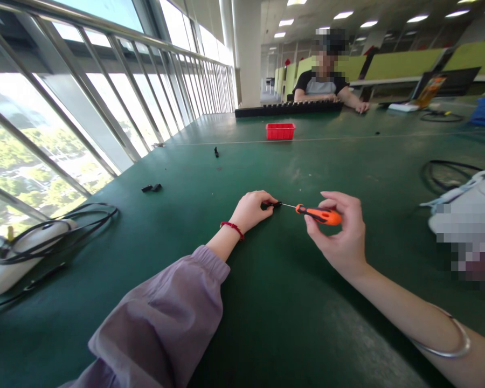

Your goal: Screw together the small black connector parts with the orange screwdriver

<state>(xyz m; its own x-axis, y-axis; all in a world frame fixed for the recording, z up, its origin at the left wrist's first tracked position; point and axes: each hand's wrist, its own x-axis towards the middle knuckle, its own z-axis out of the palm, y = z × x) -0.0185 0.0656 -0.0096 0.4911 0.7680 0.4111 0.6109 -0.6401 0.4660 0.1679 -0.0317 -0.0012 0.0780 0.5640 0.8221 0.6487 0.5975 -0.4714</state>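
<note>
At frame centre I see my left hand (253, 210) pinched shut on a small black plastic part (271, 205), which rests on the matte dark green surface (275, 302). Just to its right, my right hand (341, 231) curls round a slim orange-handled screwdriver (319, 215), with its thin steel tip meeting the part. A red rectangular plastic tray (280, 131) sits higher up. Slanted metal railings (117, 70) line bright windows at the upper left.

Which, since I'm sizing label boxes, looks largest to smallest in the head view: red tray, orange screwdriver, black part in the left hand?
1. orange screwdriver
2. red tray, farther off, so unsure
3. black part
</note>
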